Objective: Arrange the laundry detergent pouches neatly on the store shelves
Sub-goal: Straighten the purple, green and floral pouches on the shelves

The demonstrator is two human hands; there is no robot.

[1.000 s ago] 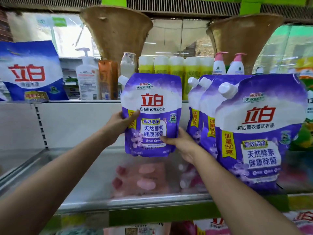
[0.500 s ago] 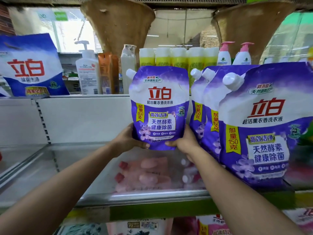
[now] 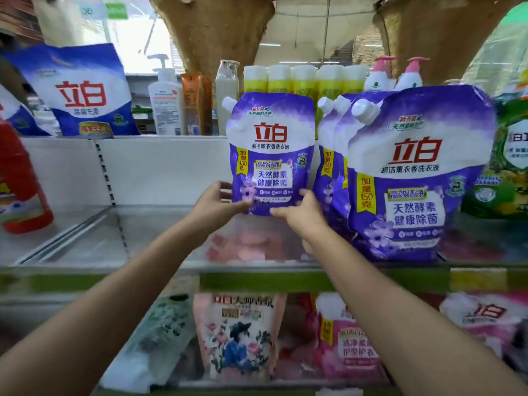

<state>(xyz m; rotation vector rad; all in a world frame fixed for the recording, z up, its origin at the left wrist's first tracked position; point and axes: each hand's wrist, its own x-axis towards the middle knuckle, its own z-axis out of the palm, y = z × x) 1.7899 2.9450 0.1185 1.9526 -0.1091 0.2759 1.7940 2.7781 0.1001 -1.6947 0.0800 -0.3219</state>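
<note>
A purple detergent pouch [image 3: 270, 150] with a white spout stands upright over the glass shelf [image 3: 160, 238], toward the back. My left hand [image 3: 218, 208] pinches its lower left corner and my right hand [image 3: 300, 212] grips its lower right edge. To its right stand three more purple pouches in a row, the front one [image 3: 414, 172] large and close, two others [image 3: 331, 150] partly hidden behind it.
A blue and white detergent bag [image 3: 83, 90] and bottles [image 3: 165, 95] stand on the upper shelf. A red jug [image 3: 20, 178] is at left, a green pouch [image 3: 511, 158] at far right. Pink pouches [image 3: 240, 335] fill the lower shelf.
Both hands slid from the pouch's sides down to its bottom corners and carried it up and back toward the shelf's rear. The view tilted downward, showing the lower shelf.
</note>
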